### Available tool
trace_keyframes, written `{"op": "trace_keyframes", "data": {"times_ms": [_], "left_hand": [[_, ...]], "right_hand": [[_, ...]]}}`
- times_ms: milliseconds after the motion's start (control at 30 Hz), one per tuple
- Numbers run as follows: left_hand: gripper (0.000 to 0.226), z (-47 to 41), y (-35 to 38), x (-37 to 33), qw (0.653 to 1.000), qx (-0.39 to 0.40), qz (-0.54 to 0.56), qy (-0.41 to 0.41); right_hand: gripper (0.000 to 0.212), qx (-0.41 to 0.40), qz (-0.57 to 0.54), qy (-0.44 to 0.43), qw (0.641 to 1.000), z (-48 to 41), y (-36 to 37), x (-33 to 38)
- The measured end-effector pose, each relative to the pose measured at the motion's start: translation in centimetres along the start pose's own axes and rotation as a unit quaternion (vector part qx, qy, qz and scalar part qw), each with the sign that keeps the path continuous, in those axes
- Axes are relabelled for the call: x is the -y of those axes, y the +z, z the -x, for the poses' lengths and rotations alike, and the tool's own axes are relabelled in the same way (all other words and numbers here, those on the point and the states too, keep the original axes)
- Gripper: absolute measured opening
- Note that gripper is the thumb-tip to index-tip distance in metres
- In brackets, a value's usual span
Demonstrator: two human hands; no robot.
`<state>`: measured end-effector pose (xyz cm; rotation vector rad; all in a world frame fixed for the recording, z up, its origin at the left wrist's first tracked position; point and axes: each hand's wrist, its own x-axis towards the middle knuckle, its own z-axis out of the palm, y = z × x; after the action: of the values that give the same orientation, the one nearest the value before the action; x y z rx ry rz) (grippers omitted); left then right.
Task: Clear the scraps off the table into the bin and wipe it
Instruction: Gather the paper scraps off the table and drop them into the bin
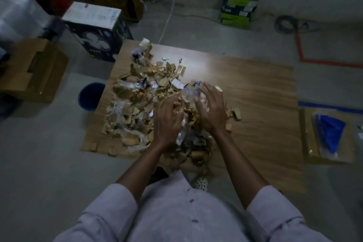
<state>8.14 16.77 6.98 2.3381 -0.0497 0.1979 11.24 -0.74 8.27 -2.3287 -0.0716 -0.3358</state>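
A wide heap of scraps (141, 92), torn cardboard, clear plastic and gold foil, covers the left half of the wooden table (259, 92). My left hand (167, 120) lies on the near part of the heap with its fingers curled into the scraps. My right hand (211, 108) is at the heap's right edge, fingers spread and bent over a piece of clear plastic. The two hands face each other with scraps between them. A blue bin (90, 95) stands on the floor just off the table's left edge.
A dark fan box (98, 31) stands beyond the table's far left corner and a brown carton (29, 70) sits left of the bin. On the floor to the right lies a flat cardboard box with a blue cloth in plastic (330, 133). Cables cross the floor behind.
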Motion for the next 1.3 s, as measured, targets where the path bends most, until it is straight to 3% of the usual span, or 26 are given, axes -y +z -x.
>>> {"op": "trace_keyframes", "data": {"times_ms": [100,200,267,367,533,633,700,767,800,867,967,1000,1133,1233,1267,1300], "left_hand": [[0.079,5.5,0.1,2.0,0.983,0.054,-0.09,0.149],[0.094,8.8,1.1,4.7,0.945,0.167,-0.162,0.229],[0.095,10.1,2.1,6.5,0.923,0.223,-0.199,0.244],[0.089,10.9,3.4,9.1,0.901,0.258,-0.234,0.257],[0.073,11.0,4.8,10.7,0.913,0.248,-0.204,0.251],[0.074,10.4,6.6,11.4,0.926,0.248,-0.174,0.226],[0.092,9.9,7.2,11.2,0.933,0.228,-0.165,0.225],[0.11,9.1,6.8,10.4,0.931,0.24,-0.136,0.239],[0.108,8.6,6.8,10.1,0.932,0.251,-0.114,0.236],[0.082,7.5,6.6,9.5,0.938,0.263,-0.078,0.215],[0.054,4.7,6.8,7.5,0.949,0.248,-0.1,0.167],[0.065,4.0,6.1,6.8,0.951,0.224,-0.135,0.164],[0.074,2.9,5.3,7.3,0.954,0.142,-0.208,0.162],[0.092,4.9,1.7,2.2,0.977,0.104,-0.128,0.137],[0.096,5.3,1.0,0.5,0.987,0.097,-0.096,0.085],[0.095,5.4,1.0,0.0,0.984,0.13,-0.058,0.107]], "right_hand": [[0.067,-0.023,0.004,-0.027,0.999,6.8,0.2,-0.5],[0.084,-0.036,0.024,0.081,0.996,14.8,1.6,-2.8],[0.095,-0.035,0.055,0.176,0.982,19.8,3.4,-4.1],[0.102,-0.016,0.109,0.24,0.965,24.3,6.6,-4.7],[0.1,0.002,0.189,0.276,0.942,23.0,10.4,-4.5],[0.09,-0.005,0.211,0.3,0.93,20.2,12.5,-3.0],[0.084,-0.033,0.144,0.315,0.938,18.1,13.6,-2.0],[0.079,-0.078,-0.005,0.348,0.934,15.6,14.1,-1.4],[0.078,-0.096,-0.082,0.363,0.923,14.5,14.2,-1.1],[0.076,-0.123,-0.211,0.375,0.894,12.8,14.4,-0.6],[0.074,-0.113,-0.321,0.358,0.869,10.3,13.9,-0.2],[0.074,-0.1,-0.329,0.355,0.869,9.6,13.6,-0.2],[0.075,-0.129,-0.225,0.369,0.893,9.5,11.3,1.3],[0.06,-0.137,-0.05,0.301,0.942,12.2,9.1,0.8],[0.057,-0.134,-0.015,0.29,0.948,12.8,8.6,-0.3],[0.058,-0.137,-0.001,0.297,0.945,13.0,7.9,-1.5]]}}
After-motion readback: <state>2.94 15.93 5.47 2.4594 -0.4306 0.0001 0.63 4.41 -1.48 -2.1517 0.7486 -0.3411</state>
